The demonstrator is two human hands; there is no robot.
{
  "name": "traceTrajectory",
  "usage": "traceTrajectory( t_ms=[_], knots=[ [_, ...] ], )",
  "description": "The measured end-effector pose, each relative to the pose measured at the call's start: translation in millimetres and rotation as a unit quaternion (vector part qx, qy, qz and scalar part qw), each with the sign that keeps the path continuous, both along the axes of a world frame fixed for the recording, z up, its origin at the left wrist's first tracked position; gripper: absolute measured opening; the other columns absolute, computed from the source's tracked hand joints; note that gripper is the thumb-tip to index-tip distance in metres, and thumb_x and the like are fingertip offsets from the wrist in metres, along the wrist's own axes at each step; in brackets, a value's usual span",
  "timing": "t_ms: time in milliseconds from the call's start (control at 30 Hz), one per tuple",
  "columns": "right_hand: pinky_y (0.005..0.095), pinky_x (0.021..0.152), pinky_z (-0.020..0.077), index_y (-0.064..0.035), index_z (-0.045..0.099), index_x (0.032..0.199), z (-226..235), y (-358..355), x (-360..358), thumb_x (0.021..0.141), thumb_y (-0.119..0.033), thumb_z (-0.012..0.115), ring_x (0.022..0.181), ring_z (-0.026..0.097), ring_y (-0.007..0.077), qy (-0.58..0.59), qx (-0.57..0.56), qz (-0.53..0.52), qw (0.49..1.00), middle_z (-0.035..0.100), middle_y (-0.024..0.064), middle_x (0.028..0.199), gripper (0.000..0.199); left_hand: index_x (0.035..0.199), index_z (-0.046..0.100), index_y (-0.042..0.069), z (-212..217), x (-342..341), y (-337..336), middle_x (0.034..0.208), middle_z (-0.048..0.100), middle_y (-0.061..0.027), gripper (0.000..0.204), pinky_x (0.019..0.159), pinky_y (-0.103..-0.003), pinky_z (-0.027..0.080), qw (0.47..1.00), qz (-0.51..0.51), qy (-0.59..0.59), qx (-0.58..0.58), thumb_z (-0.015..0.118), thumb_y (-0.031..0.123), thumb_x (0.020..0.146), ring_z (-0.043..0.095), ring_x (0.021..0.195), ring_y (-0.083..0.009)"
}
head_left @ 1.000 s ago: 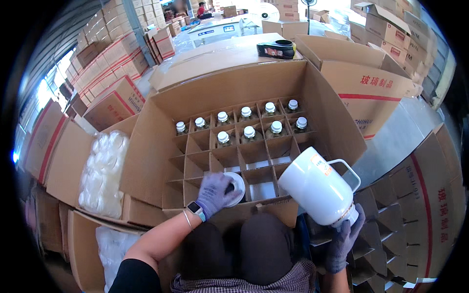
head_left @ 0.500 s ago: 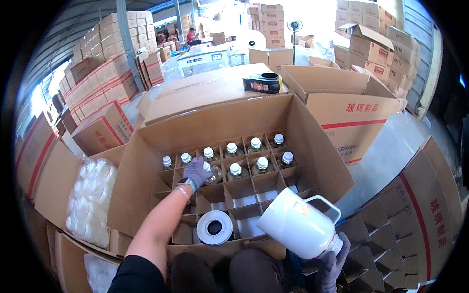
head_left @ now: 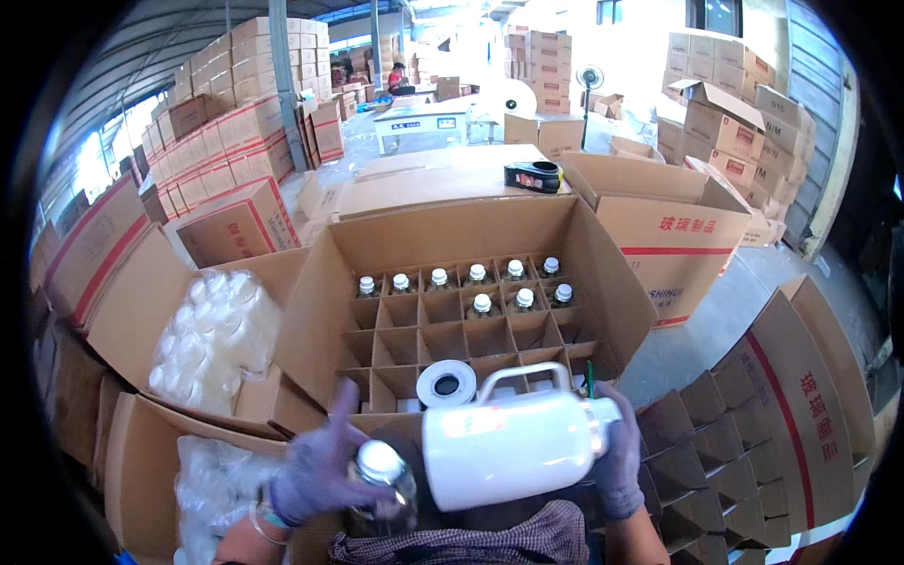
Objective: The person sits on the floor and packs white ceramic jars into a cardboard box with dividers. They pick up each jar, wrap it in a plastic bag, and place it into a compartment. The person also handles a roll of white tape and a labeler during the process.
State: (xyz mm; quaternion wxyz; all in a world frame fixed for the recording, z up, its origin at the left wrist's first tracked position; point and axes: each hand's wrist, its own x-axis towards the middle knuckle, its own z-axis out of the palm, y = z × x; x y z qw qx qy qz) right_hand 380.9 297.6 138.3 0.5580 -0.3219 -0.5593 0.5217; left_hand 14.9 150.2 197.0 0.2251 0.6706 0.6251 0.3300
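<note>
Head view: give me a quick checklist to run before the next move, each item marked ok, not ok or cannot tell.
1. White jug gripped by the right hand: ok, near its narrow end.
2. White jug upright: not ok, tipped nearly onto its side.
3. Left hand closed firmly on the nearest glass bottle: cannot tell, blurred.
4. White cap on that bottle: ok.
5. Divided carton full of bottles: not ok, several compartments lack one.

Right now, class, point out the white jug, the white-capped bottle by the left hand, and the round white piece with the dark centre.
White jug [head_left: 508, 450]: head view, side of its body.
White-capped bottle [head_left: 380, 461]: head view, on its cap.
Round white piece [head_left: 425, 385]: head view, left part of its rim.
</note>
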Motion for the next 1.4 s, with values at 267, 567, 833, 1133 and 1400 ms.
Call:
traceTrajectory(
  t_ms=[267, 567, 833, 1133, 1400],
  knots=[
    [0.0345, 0.101, 0.0472, -0.0027, 0.059, 0.134, 30.3, -24.5, -46.2, 0.091, -0.024, 0.06, 0.11, 0.062, 0.022, -0.239, 0.021, 0.212, 0.947, 0.065, 0.013, 0.121, 0.047, 0.144, 0.047, -0.003, -39.1, -12.2, -86.0, 0.104, 0.07, -0.017, 0.1, 0.089, -0.038, 0.055, 0.994, -0.018, 0.054, -0.088, 0.091, 0.046, 0.069, 0.069, 0.1, -0.0296],
    [0.0441, 0.094, 0.0544, -0.0017, 0.06, 0.121, -126.7, -14.5, -46.2, 0.091, -0.007, 0.061, 0.111, 0.062, 0.0397, -0.365, 0.353, 0.076, 0.858, 0.062, 0.0213, 0.119, 0.03, 0.123, 0.062, 0.001, -139.1, 36.5, -96.2, 0.111, 0.067, -0.0175, 0.068, 0.092, -0.041, 0.052, 0.986, 0.09, -0.135, -0.047, 0.088, 0.038, 0.072, 0.067, 0.103, -0.0317],
    [0.0433, 0.092, 0.052, -0.0013, 0.055, 0.131, 40.2, -59.7, -51.4, 0.084, -0.02, 0.07, 0.103, 0.062, 0.0411, -0.108, 0.074, 0.108, 0.985, 0.059, 0.0242, 0.118, 0.053, 0.142, 0.038, 0.005, -73.5, 42.3, -58.2, 0.134, 0.05, -0.0126, 0.091, 0.107, -0.04, 0.043, 0.961, 0.117, -0.17, 0.183, 0.092, 0.026, 0.072, 0.052, 0.125, -0.0239],
    [0.0435, 0.094, 0.0456, -0.0068, 0.059, 0.134, 76.3, -92.7, -92.1, 0.073, -0.034, 0.084, 0.105, 0.059, 0.0308, -0.134, 0.373, 0.166, 0.903, 0.06, 0.0128, 0.116, 0.072, 0.159, 0.023, 0.01, -31.5, 94.3, -60.2, 0.159, 0.037, -0.0131, 0.101, 0.119, -0.044, 0.034, 0.799, 0.12, -0.569, -0.153, 0.083, 0.036, 0.082, 0.04, 0.144, -0.0264],
    [0.0453, 0.093, 0.049, -0.0028, 0.053, 0.133, 62.4, -101.1, -105.2, 0.071, -0.025, 0.085, 0.104, 0.059, 0.036, -0.03, 0.241, 0.125, 0.962, 0.058, 0.0175, 0.109, 0.073, 0.158, 0.026, 0.009, -41.2, 80.9, -72.2, 0.157, 0.039, -0.0129, 0.095, 0.118, -0.044, 0.035, 0.789, 0.119, -0.593, -0.112, 0.081, 0.037, 0.085, 0.041, 0.143, -0.0263]
  ],
)
